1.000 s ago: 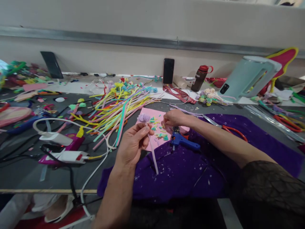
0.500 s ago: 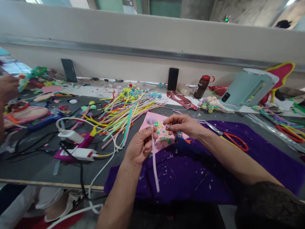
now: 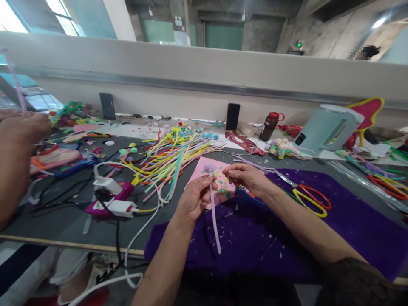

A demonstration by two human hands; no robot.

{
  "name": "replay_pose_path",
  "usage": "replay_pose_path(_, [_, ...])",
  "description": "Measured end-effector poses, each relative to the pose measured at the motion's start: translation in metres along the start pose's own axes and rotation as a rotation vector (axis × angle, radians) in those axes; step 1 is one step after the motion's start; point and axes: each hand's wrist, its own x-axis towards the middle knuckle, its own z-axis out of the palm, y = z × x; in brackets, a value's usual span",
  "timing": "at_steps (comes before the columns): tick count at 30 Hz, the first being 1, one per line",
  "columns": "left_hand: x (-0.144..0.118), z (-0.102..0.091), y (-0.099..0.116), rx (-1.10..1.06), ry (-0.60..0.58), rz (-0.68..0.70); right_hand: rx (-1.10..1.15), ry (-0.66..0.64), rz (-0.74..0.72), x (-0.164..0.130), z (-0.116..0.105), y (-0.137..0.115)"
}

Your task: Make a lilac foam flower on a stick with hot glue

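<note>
Over a pink sheet (image 3: 198, 169) at the near side of the counter (image 3: 63, 225), a lilac flower (image 3: 209, 169) is showing its frilled head just beyond the left hand (image 3: 197, 193). The fingers of that hand are pinching the flower's stem (image 3: 215, 221) directly beneath the head, with the thumb uppermost. The rest of the stem is extending below the grip toward the person, its lower end lying over a purple cloth (image 3: 248, 242).

The right hand (image 3: 247, 178) is standing just to the right of the flower, apart from it, with its fingertips bunched together; whether they are gripping a small piece cannot be told. Small yellow and green clippings (image 3: 225, 185) are lying on the sheet between and below the two hands. A blue glue gun (image 3: 245, 198) is resting beneath the right hand, partly hidden by it.

To the right, scissors (image 3: 310, 197) with red and yellow loops are lying on the cloth. Beyond the left hand, a heap of coloured stems (image 3: 178, 155) is spreading across the counter. A magenta power strip (image 3: 105, 205) is sitting to the left. At the far left, a co-worker's hand (image 3: 24, 129) is appearing beside an upright lilac strip (image 3: 15, 83).
</note>
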Motion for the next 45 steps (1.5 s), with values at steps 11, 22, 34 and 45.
replay_pose_path(11, [0.003, 0.001, -0.004, 0.057, 0.018, -0.019, 0.062, -0.019, 0.076, 0.000, 0.000, 0.009])
replay_pose_path(22, [0.005, 0.000, -0.011, 0.117, -0.059, -0.072, 0.005, -0.001, -0.084, -0.009, 0.021, 0.014])
replay_pose_path(34, [0.003, 0.003, -0.011, 0.216, -0.054, -0.005, -0.037, 0.085, -0.104, -0.010, 0.026, 0.017])
replay_pose_path(45, [0.002, 0.002, -0.012, 0.219, -0.067, 0.002, -0.197, 0.086, -0.236, -0.014, 0.027, 0.013])
